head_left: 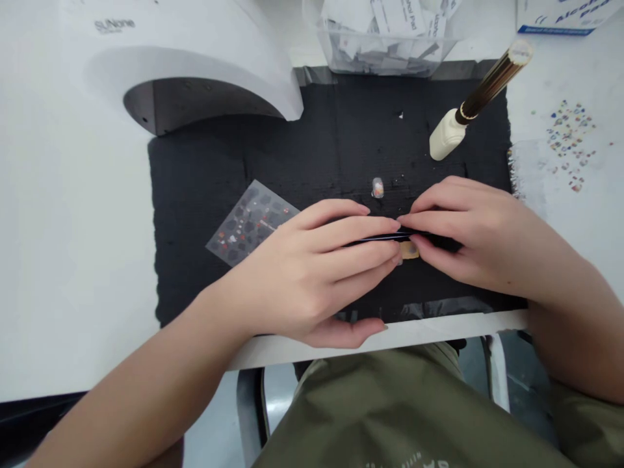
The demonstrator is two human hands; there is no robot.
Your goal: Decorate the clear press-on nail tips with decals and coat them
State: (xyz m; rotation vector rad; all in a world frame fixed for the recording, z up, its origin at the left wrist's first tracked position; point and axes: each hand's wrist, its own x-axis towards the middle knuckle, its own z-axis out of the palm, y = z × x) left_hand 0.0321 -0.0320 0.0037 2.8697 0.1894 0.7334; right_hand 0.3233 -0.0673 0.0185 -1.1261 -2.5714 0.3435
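My left hand (pixel 312 270) reaches in from the left, back upward, its thumb stretched apart. A slim black strip-like tool (pixel 375 239) with a bluish edge runs between its fingers, whose tips meet those of my right hand (pixel 468 227). My right hand is closed in a pinch on the same tool. Just under the fingertips shows a small tan piece (pixel 410 250) with a greyish spot, partly covered. Above the hands lies a small clear nail-shaped piece (pixel 377 188) with orange and white decoration. A transparent sticker sheet (pixel 248 224) sits partly beneath my left hand.
On the black mat (pixel 195 169) stands a cream bottle (pixel 447 135) with a tall gold cap. A white arched device (pixel 195 39) occupies the upper left. Behind are a clear tub (pixel 385 55) of alcohol pads and a box (pixel 565 16). Tiny gems (pixel 570 133) are scattered at right.
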